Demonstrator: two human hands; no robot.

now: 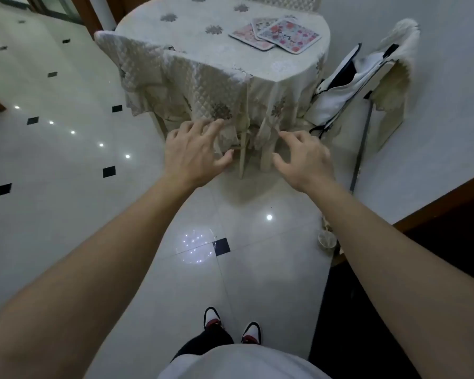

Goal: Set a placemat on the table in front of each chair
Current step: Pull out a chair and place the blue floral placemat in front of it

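A small pile of floral placemats [277, 34] lies overlapping on the right side of a table [192, 36] covered with a cream flowered cloth. Two chairs with quilted cream covers stand pushed in: the nearer chair [203, 80] at the table's front edge, another chair [121, 56] to its left. My left hand [195, 151] and my right hand [301, 157] are stretched out in front of me, below the nearer chair's back, fingers spread and holding nothing. Both hands are well short of the placemats.
A white bag [337, 86] hangs on a cloth-draped chair [391, 77] to the right of the table, by the wall. A dark wooden edge [449, 198] runs along the right. Glossy white floor tiles [66, 160] with black insets spread left. My feet [230, 326] stand below.
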